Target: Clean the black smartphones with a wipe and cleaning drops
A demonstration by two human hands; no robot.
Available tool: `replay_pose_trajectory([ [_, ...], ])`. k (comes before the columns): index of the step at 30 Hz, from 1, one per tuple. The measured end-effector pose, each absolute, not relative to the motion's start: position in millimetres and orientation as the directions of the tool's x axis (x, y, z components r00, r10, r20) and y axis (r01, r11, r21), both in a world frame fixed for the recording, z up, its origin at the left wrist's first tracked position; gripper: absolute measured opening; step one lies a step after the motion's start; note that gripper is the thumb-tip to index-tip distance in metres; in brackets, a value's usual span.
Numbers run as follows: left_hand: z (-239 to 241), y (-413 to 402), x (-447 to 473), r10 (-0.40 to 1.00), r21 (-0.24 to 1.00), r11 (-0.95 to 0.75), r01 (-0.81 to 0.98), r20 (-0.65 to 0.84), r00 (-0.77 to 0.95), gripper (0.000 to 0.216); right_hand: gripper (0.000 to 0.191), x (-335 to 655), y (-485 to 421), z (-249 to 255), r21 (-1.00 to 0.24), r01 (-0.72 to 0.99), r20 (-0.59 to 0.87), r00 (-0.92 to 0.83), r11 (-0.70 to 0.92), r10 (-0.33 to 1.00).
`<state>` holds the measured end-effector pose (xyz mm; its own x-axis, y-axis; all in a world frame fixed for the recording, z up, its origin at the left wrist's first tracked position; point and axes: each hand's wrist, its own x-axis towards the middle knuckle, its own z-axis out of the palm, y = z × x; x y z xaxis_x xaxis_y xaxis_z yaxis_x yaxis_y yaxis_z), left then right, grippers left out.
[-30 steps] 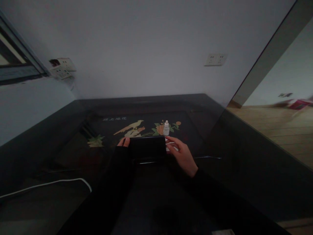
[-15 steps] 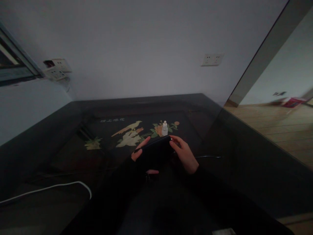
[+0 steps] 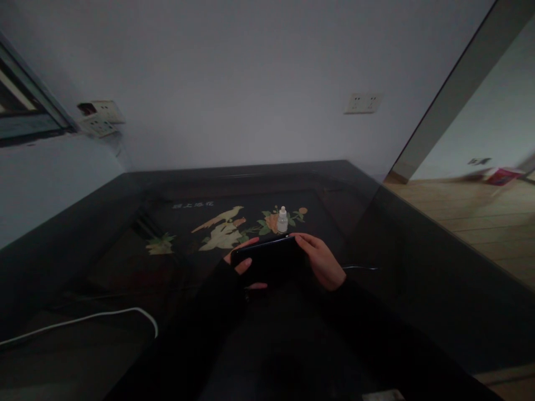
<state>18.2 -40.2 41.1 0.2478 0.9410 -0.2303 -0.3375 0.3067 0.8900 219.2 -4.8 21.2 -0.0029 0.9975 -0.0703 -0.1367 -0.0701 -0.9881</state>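
A dark smartphone (image 3: 271, 259), held sideways, sits between my hands over the table; its surface is almost black in the dim light. My left hand (image 3: 241, 264) grips its left end, thumb across the front and fingers behind and below. My right hand (image 3: 324, 264) holds the upper right corner with bent fingers, partly hidden by the phone. Just beyond the phone's top edge stands a small white dropper bottle (image 3: 282, 221), upright and apart from both hands.
The dark glossy table (image 3: 368, 223) bears a bird-and-flower design (image 3: 221, 236). A white cable (image 3: 83, 318) lies at the left and a thin shiny strand (image 3: 361, 267) at the right. Wall sockets (image 3: 361, 103) are behind. A red box (image 3: 502, 176) stands on the wooden floor.
The phone has tipped so its top edge is more level and more visible. My left thumb now lies on its front, and my right hand has shifted slightly right.
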Motion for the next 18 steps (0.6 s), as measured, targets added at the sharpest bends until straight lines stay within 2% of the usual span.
replay_pose_trajectory([
  [7, 41.1, -34.1, 14.7, 0.970, 0.930, 0.239, -0.279, -0.214, 0.118, 0.054, 0.033, 217.1, -9.7, 24.4, -0.995, -0.086, -0.042, -0.079, -0.049, 0.996],
  [12, 38.5, -29.3, 10.2, 0.979, 0.916, 0.198, -0.350, -0.198, 0.036, 0.051, 0.041, 217.6, -4.3, 14.5, -0.991, -0.126, 0.038, 0.052, 0.044, 0.998],
  [15, 41.0, -31.5, 12.3, 0.982, 0.916, 0.181, -0.359, -0.190, 0.011, 0.051, 0.039, 216.9, -4.0, 15.4, -0.990, -0.140, 0.013, 0.078, 0.024, 0.997],
  [18, 43.7, -34.4, 15.6, 0.989, 0.923, 0.118, -0.367, -0.141, -0.036, 0.053, 0.036, 212.6, -10.0, 20.9, -0.975, -0.209, -0.076, -0.019, -0.078, 0.997],
])
